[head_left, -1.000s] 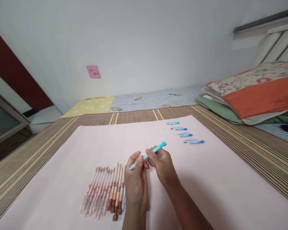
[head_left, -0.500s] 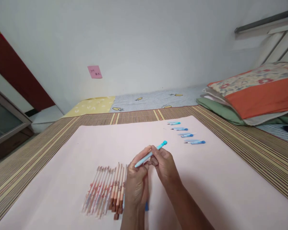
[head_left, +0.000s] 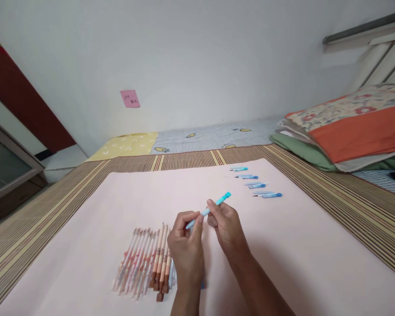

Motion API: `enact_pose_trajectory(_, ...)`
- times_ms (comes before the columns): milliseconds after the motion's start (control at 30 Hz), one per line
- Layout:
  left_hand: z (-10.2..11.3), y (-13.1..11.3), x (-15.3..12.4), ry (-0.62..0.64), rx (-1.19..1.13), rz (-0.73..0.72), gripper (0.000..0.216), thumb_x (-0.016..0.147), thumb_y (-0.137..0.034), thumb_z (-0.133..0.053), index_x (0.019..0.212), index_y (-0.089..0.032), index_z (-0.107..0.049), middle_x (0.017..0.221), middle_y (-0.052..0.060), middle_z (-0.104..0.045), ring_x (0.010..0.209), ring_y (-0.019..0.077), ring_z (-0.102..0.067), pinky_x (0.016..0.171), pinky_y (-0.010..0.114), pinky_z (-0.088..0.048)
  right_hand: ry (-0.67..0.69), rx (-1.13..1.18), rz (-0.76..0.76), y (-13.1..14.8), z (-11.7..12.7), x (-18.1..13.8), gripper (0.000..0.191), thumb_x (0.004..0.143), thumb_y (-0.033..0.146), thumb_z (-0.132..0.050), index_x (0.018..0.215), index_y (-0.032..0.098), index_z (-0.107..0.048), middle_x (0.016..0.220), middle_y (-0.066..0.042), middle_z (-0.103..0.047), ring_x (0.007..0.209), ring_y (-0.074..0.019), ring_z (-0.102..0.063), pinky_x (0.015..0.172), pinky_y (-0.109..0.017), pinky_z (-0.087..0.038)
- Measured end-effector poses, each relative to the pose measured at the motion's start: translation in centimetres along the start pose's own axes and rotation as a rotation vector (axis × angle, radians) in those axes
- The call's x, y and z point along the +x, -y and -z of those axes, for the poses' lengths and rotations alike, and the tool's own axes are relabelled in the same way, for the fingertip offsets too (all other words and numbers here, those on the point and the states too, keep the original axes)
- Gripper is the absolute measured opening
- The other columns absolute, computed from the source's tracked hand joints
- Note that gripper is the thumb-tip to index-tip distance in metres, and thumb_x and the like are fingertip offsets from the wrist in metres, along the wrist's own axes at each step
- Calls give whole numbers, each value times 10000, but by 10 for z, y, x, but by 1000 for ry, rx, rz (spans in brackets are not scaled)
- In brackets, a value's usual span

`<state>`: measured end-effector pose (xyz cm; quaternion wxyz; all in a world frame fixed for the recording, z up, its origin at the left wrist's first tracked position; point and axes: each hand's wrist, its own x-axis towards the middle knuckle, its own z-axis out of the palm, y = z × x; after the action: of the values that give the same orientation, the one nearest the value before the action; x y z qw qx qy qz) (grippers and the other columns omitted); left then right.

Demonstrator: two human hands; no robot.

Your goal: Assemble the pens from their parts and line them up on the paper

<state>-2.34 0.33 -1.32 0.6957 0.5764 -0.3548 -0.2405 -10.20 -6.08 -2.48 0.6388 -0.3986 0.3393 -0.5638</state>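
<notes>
Both hands hold one light blue pen (head_left: 217, 203) above a pale pink sheet (head_left: 85, 228). My left hand (head_left: 187, 246) pinches the pen's lower front end between thumb and fingers. My right hand (head_left: 226, 224) grips the barrel just behind, with the blue cap end sticking up and to the right. A row of several pink and brown patterned pens (head_left: 145, 261) lies on the sheet just left of my left hand. Several blue pen parts (head_left: 256, 184) lie in a line at the sheet's far right.
The sheet rests on a striped woven mat (head_left: 349, 197). Folded bedding and an orange patterned pillow (head_left: 349, 127) lie at the right. A checked sheet (head_left: 210, 136) and a yellow cloth (head_left: 125, 145) run along the white wall, which bears a pink sticky note (head_left: 130, 98).
The pen has shifted slightly right and upward in both hands, and my left hand's fingers have closed more tightly round its front end.
</notes>
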Motion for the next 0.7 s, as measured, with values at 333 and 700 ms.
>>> enact_pose_trajectory(333, -7, 15, 1, -59, -343, 220, 240, 722, -360, -794, 819, -154, -717, 661, 1, -627, 627, 120, -561, 652, 244, -475, 27, 22, -18, -2, -4, -3, 383, 785, 482, -729, 660, 182, -527, 521, 76, -370, 509, -87, -320, 498, -254, -267)
enact_pose_trajectory(700, -9, 6, 1, -22, -529, 297, 226, 700, -306, -818, 821, -140, -725, 654, 5, -659, 600, 103, -586, 625, 219, -496, 225, 50, -51, 3, -4, -8, 414, 864, 454, -652, 591, 199, -473, 482, 61, -438, 505, -107, -429, 565, -265, -390)
